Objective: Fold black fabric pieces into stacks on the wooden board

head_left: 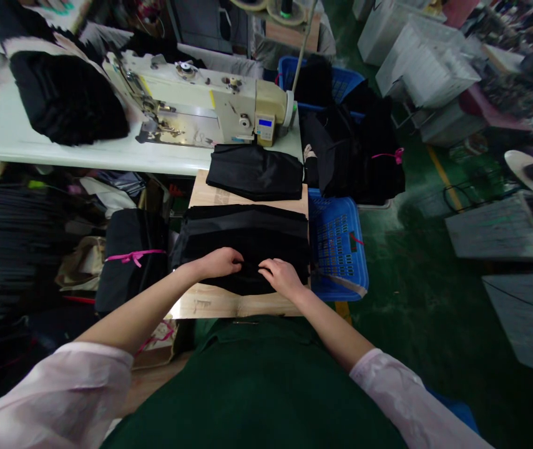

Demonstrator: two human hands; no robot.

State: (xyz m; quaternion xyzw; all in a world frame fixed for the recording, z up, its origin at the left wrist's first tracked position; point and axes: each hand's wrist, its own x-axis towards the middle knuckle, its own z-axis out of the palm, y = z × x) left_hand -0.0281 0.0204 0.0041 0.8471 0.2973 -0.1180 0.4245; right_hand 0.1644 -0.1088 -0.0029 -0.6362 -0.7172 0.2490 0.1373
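Observation:
A stack of black fabric pieces (248, 226) lies on a wooden board (220, 307) in front of me. My left hand (222, 262) rests on the near part of the stack, its fingertips pinched together on the black fabric. A short gap to the right, my right hand (279, 274) pinches the same dark cloth between thumb and fingers. Between the two hands the cloth looks slightly bunched; whether one layer or more is held does not show. Beyond the stack, a second folded black fabric pile (254, 171) lies partly on the board and partly on the sewing table.
An industrial sewing machine (201, 93) stands on a pale table (107, 153), with a black fabric heap (67, 96) at its left. Blue baskets (341, 243) stand to the right. A bundle tied with pink ribbon (130, 255) sits left of the board; another black bundle (364, 149) lies back right.

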